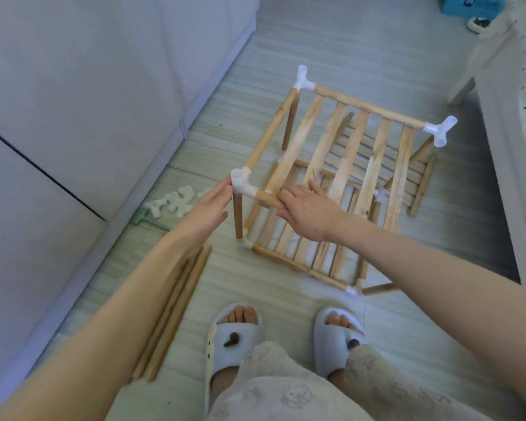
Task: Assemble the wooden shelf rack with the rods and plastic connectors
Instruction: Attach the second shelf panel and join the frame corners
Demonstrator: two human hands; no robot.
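Note:
A two-tier wooden rack [343, 147] stands on the floor, its slatted shelves joined to round rods by white plastic connectors. My left hand [211, 205] has straight fingers touching the near-left corner connector [240, 180]. My right hand [307, 209] curls its fingers round the upper shelf's front rod [268, 199], just right of that connector. White connectors also cap the far-left corner [303, 79] and far-right corner [441, 130]. The upper shelf's near-right corner tilts down toward a lower connector [381, 194].
Loose wooden rods [176, 311] lie on the floor under my left forearm. A pile of spare white connectors [173, 202] and a green tool [145, 218] sit by the grey cabinet [73, 101] on the left. My slippered feet [234, 332] stand close to the rack.

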